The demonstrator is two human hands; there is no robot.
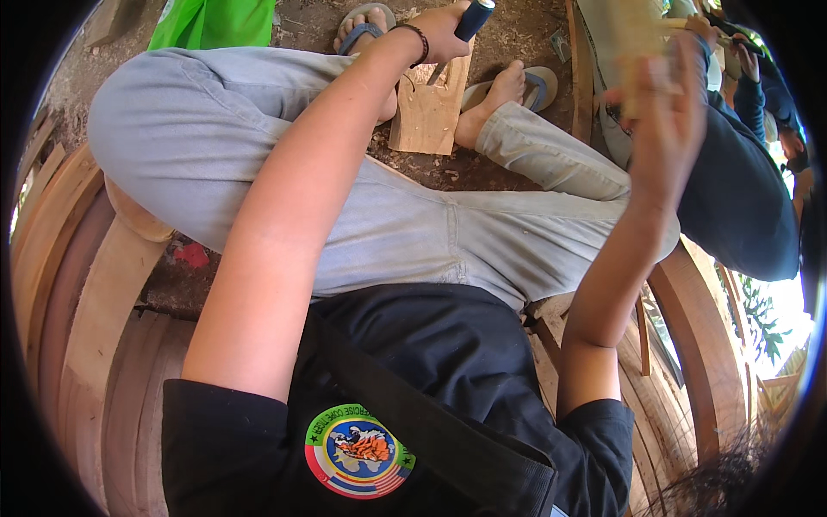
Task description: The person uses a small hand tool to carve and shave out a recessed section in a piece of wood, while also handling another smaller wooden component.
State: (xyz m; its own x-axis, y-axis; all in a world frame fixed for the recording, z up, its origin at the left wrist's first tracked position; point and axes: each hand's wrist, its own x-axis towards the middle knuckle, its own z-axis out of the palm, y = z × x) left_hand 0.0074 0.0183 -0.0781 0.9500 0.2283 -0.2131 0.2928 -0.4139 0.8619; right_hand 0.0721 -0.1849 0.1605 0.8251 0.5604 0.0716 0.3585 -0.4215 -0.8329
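My left hand (438,33) is wrapped round the dark blue handle of a chisel (475,17). The chisel slants down, and its blade meets a pale wooden block (426,125) lying on the ground between my feet. A recess with wood chips shows in the block near the blade. Raised on the right, my right hand (670,116) is closed round a light wooden tool that looks like a mallet (636,43). Motion smears both that hand and the tool, so the tool's exact shape is unclear.
My feet in flip-flops (541,89) flank the block. Wood shavings litter the dirt ground (310,26). A green bag (211,24) stands at the far left. Curved wooden planks (698,345) lie on both sides of me. Another person in dark clothing (741,198) sits close on the right.
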